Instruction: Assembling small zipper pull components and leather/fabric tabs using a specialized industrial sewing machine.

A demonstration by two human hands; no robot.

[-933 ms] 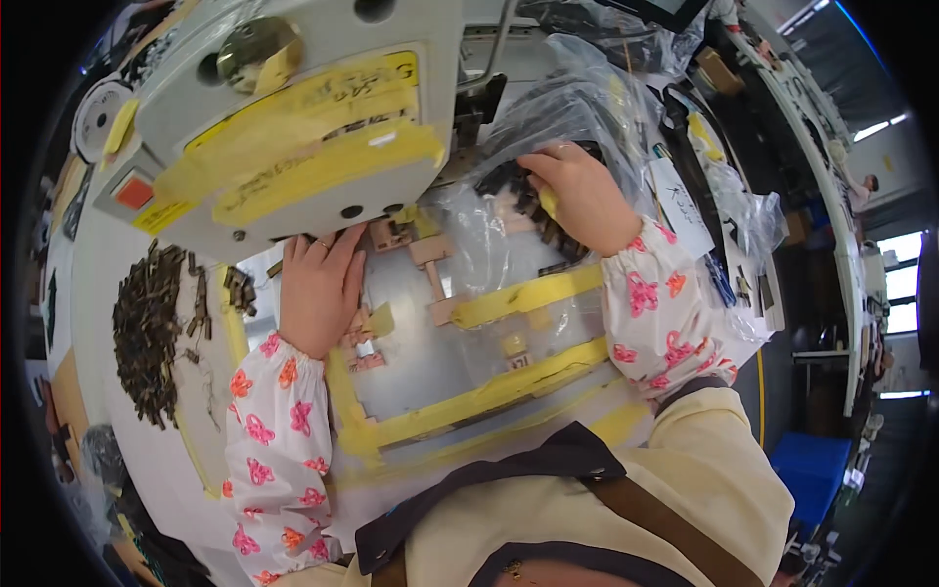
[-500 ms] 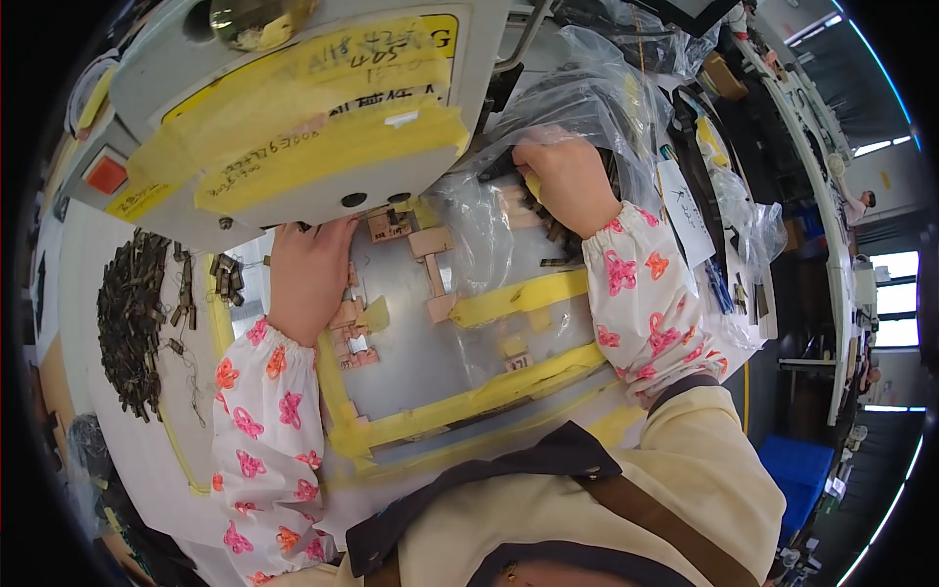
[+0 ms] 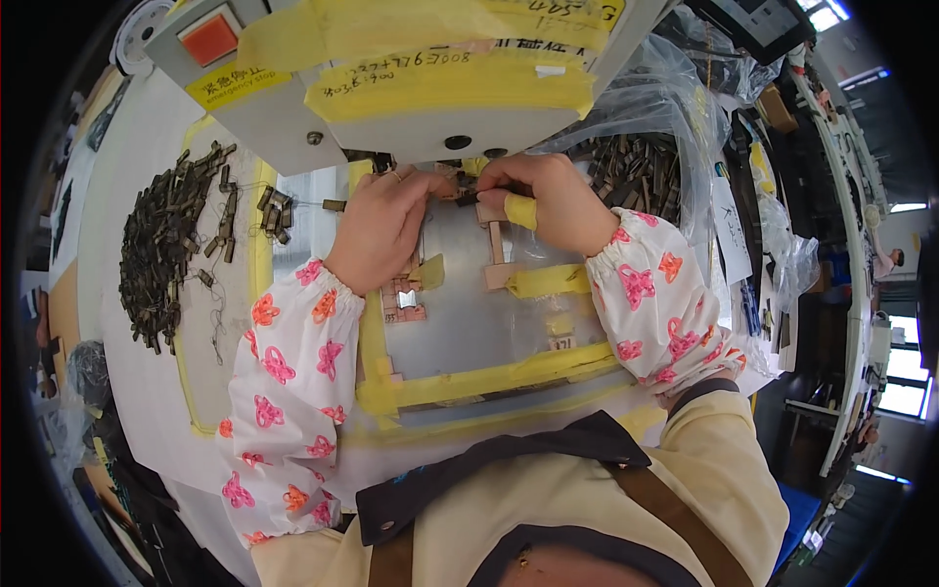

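Observation:
Under the front of a grey machine head [image 3: 391, 137], my two hands meet over a metal plate [image 3: 455, 338] edged with yellow tape. My right hand [image 3: 558, 201], with yellow tape round one finger, pinches a small dark strip [image 3: 467, 200]. Close against that strip are the closed fingertips of my left hand [image 3: 386, 230]; what they hold, if anything, is hidden. Pinkish-tan blocks [image 3: 495, 243] are fixed on the plate below the right fingers, and more small tan pieces [image 3: 404, 301] sit beneath my left wrist.
A large pile of dark strips [image 3: 161, 254] with loose threads lies at left. Several more strips [image 3: 276, 213] rest beside the plate. At right, another heap of strips [image 3: 641, 171] lies by clear plastic sheeting [image 3: 675, 98]. A red button [image 3: 208, 37] is on the machine.
My right hand has come left from the heap beneath the plastic, bringing a dark strip to the plate's far side. My left hand now meets it there. The head view has shifted.

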